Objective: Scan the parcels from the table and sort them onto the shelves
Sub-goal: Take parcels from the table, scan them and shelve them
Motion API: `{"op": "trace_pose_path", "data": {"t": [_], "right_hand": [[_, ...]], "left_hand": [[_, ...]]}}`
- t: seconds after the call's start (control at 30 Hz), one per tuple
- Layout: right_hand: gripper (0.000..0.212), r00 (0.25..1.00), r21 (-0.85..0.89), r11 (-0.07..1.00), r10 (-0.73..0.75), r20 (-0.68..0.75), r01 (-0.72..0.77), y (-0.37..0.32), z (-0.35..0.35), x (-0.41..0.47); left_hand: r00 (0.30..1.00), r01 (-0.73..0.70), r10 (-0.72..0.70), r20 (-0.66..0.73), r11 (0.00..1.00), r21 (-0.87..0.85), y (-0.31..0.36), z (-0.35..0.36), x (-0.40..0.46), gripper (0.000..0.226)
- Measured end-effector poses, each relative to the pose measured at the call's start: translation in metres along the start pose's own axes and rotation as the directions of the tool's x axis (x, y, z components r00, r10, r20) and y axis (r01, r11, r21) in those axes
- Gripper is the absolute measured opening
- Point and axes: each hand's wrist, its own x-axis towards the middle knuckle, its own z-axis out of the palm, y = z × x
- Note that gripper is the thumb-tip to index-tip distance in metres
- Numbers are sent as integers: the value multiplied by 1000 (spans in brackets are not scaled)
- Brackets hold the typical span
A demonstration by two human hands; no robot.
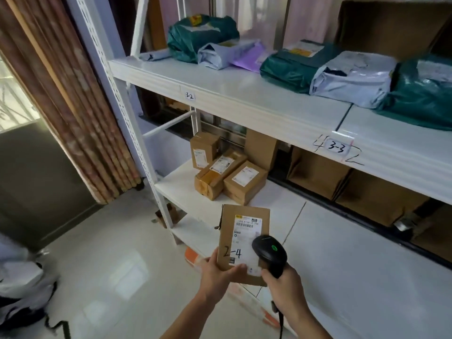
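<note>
Nearest me, my left hand (221,270) grips the lower edge of a cardboard parcel (243,238), thumb across its face, while my right hand (281,282) is closed around the handle of a black scanner (270,253) whose head overlaps the parcel's lower right corner. The parcel stands with its long axis running away from me, label up, marked "2-4". Beyond the parcel lies the lower white shelf (318,241), its board starting just past the parcel's far edge; three brown boxes (227,174) sit farther back and to the parcel's left. Above and behind the parcel, the upper shelf (244,104) carries soft mailers (318,69). I judge that the left hand, the one carrying, should make the placement forward.
</note>
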Motion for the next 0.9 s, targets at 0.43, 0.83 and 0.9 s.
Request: {"op": "trace_pose_path", "data": {"t": [0.43,0.83,0.9], "right_hand": [[10,969,58,974,224,-109,-219,-6,50,98],[17,915,140,922,380,-138,-362,4,59,181],[17,904,162,910,405,-140,-382,5,63,190]], "left_hand": [[977,32,-92,193,956,293,47,2,107,52],[952,92,-205,226,900,426,58,32,184,50],[940,88,-226,255,884,459,62,33,194,47]]}}
